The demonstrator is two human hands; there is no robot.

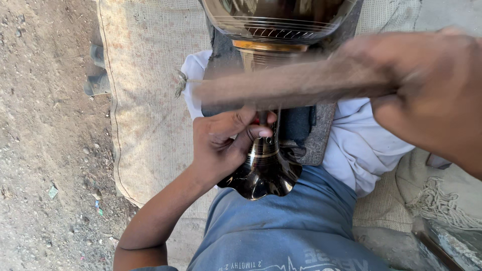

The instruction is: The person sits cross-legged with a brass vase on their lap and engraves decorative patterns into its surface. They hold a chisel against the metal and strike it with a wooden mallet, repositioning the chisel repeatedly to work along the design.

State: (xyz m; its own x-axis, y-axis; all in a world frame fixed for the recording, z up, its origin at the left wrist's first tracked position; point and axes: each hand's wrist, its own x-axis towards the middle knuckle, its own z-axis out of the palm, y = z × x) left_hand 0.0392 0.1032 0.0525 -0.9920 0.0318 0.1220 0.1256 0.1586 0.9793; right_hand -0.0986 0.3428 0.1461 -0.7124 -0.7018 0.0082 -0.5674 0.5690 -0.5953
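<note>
Brass vessel (266, 170), polished dark and gold, lies along the middle of the head view, its scalloped foot near the person's lap and its wide ribbed bowl (278, 20) at the far edge. Its narrow stem rests on a dark padded block (306, 135) set over white cloth (361, 145). Beneath everything a coarse burlap sheet (150, 100) covers the ground, its hemmed edge running down the left side; beyond it lies bare, dusty earth (45, 125) strewn with small stones and scraps. Two dark rounded objects (98, 70) sit at the sheet's far left edge. At the near right, frayed sacking (442, 200) bunches over more cloth.

The left hand (226, 143) is curled closed around the vessel's stem, fingertips pinched on a small red-tipped tool pressed to the metal. The right hand (432, 90) is clenched around a wooden handle (286, 85), which stretches leftward across the stem, blurred; what sits at its end cannot be made out.

The person's blue shirt (286, 231) fills the near centre, a pale printed design across its lower part.
</note>
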